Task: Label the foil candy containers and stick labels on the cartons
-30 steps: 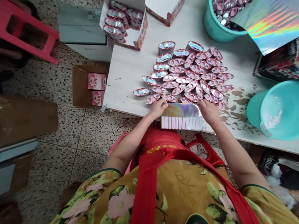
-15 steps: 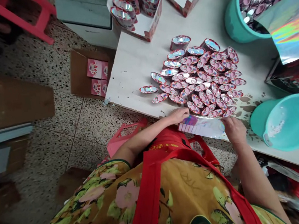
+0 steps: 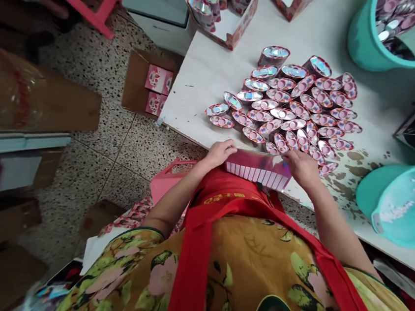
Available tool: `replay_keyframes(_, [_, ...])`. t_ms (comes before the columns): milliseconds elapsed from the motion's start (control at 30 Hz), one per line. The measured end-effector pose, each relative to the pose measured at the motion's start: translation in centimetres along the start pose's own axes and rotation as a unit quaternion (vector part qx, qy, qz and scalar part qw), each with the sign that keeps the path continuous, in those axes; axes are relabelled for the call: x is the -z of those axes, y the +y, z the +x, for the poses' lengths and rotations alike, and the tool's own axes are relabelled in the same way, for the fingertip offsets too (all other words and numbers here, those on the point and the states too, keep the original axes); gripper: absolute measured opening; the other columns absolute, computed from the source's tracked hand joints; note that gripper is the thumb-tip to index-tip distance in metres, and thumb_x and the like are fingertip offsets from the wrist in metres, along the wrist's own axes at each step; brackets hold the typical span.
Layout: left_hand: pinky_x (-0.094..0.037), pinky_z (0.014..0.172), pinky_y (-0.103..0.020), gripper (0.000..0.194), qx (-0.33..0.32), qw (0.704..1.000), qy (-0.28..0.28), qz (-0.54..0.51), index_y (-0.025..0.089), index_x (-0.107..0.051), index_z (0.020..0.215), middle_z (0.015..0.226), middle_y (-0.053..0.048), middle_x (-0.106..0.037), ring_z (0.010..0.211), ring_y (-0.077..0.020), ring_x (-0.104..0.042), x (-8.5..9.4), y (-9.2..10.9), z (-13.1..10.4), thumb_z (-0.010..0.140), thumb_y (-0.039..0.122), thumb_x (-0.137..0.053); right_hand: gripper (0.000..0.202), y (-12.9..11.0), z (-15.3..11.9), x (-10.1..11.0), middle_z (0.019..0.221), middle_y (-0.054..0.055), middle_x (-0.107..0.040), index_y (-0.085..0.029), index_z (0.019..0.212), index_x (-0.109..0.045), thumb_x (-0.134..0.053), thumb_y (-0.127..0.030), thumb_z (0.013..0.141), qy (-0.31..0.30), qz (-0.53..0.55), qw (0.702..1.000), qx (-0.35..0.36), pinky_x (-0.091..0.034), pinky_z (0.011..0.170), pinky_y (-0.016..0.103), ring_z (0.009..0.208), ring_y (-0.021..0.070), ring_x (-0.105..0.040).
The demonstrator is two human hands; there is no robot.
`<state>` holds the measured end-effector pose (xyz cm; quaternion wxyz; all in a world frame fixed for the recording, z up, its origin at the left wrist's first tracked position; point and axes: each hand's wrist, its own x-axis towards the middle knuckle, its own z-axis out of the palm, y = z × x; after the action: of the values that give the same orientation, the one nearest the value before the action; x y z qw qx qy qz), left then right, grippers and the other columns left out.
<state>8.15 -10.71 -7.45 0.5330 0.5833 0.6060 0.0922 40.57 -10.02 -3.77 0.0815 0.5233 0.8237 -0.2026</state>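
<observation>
Both hands hold a shiny holographic sticker sheet (image 3: 259, 170) at the table's front edge, just before my red apron. A row of pale rectangular labels runs along its lower part. My left hand (image 3: 222, 154) pinches its left upper corner. At the other end, the fingers of my right hand (image 3: 302, 167) are closed on the right upper corner. Just beyond the sheet stands a crowd of small oval-topped packs (image 3: 292, 112) with red patterned rims. Many carry a pink round piece on top; those at the back left show shiny silvery tops instead.
A patterned box (image 3: 232, 36) with more packs stands at the back, beside another open box (image 3: 297, 5). To the right are a turquoise bucket (image 3: 362, 40) of pink and silvery round pieces and a second turquoise bucket (image 3: 413, 203). A cardboard box (image 3: 135, 86) sits on the floor.
My view has turned, so the table things appear farther right. The sheet has tilted, and its row of labels now shows across its width. Both hands still grip it.
</observation>
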Motion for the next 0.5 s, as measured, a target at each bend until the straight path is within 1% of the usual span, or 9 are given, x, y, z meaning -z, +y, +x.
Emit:
replay_keyframes(100, [-0.045,0.078,-0.025,0.018,-0.015,1.000,-0.013,-0.022,0.019,-0.068,0.088,0.088,-0.001,-0.072,0.080,-0.0158,-0.063,-3.5,1.3,-1.0,0.091,0.031,-0.054,0.028,2.6,-3.9,-0.3,0.090,0.010,-0.070,-0.017,0.100,-0.069,-0.045,-0.030,0.101,-0.003,0.004,1.000,0.006,-0.033,0.068,0.031,0.079,0.0215,-0.058])
replay_keyframes(167, [-0.045,0.080,-0.024,0.019,-0.038,0.998,-0.057,-0.013,0.019,-0.068,0.087,0.090,-0.002,-0.073,0.083,-0.0160,-0.064,-5.8,1.7,-1.6,0.091,0.029,-0.053,0.030,3.7,-6.8,-1.0,0.087,0.011,-0.069,-0.017,0.098,-0.069,-0.043,-0.031,0.101,-0.014,-0.010,1.000,0.007,-0.034,0.069,0.032,0.078,0.0220,-0.058])
replay_keyframes(233, [-0.044,0.079,-0.024,0.019,-0.060,0.990,-0.124,0.010,0.019,-0.069,0.086,0.089,-0.002,-0.073,0.083,-0.0164,-0.064,-7.3,1.8,-2.0,0.091,0.028,-0.053,0.030,4.3,-9.0,-1.6,0.085,0.011,-0.069,-0.016,0.098,-0.069,-0.043,-0.030,0.101,-0.039,-0.012,0.999,0.021,-0.036,0.070,0.032,0.077,0.0226,-0.059])
replay_keyframes(300, [-0.043,0.077,-0.024,0.018,-0.070,0.982,-0.173,0.027,0.020,-0.070,0.087,0.087,-0.001,-0.073,0.081,-0.0165,-0.063,-7.5,2.0,-1.9,0.091,0.027,-0.054,0.028,4.6,-9.9,-1.7,0.086,0.011,-0.070,-0.017,0.099,-0.068,-0.043,-0.029,0.100,-0.060,0.010,0.997,0.036,-0.039,0.071,0.033,0.077,0.0232,-0.060])
replay_keyframes(333, [-0.043,0.076,-0.023,0.019,-0.065,0.981,-0.178,0.030,0.020,-0.071,0.089,0.086,-0.001,-0.073,0.080,-0.0164,-0.063,-7.2,2.3,-1.7,0.091,0.028,-0.054,0.027,4.7,-9.9,-1.5,0.086,0.012,-0.070,-0.017,0.098,-0.067,-0.043,-0.029,0.099,-0.064,0.028,0.997,0.042,-0.040,0.071,0.033,0.077,0.0237,-0.061])
replay_keyframes(367, [-0.042,0.076,-0.023,0.020,-0.055,0.983,-0.171,0.029,0.020,-0.071,0.091,0.086,-0.001,-0.073,0.080,-0.0163,-0.063,-6.8,2.8,-1.3,0.092,0.028,-0.053,0.027,5.0,-9.8,-1.2,0.085,0.012,-0.070,-0.018,0.097,-0.067,-0.042,-0.029,0.098,-0.060,0.044,0.996,0.045,-0.041,0.071,0.034,0.077,0.0244,-0.062])
replay_keyframes(433, [-0.042,0.077,-0.023,0.021,-0.029,0.991,-0.131,0.016,0.020,-0.072,0.094,0.090,-0.001,-0.074,0.083,-0.0162,-0.064,-5.6,4.1,-0.4,0.093,0.031,-0.053,0.026,6.4,-9.2,-0.3,0.082,0.013,-0.070,-0.022,0.094,-0.066,-0.041,-0.028,0.095,-0.036,0.071,0.995,0.056,-0.044,0.068,0.036,0.074,0.0269,-0.063])
replay_keyframes(500, [-0.041,0.077,-0.023,0.020,-0.032,0.994,-0.104,-0.003,0.020,-0.071,0.092,0.094,0.001,-0.074,0.089,-0.0163,-0.065,-4.7,5.2,1.2,0.092,0.033,-0.056,0.026,8.8,-7.6,-0.3,0.079,0.015,-0.070,-0.028,0.095,-0.066,-0.041,-0.033,0.092,0.010,0.073,0.995,0.069,-0.042,0.059,0.040,0.067,0.0302,-0.062])
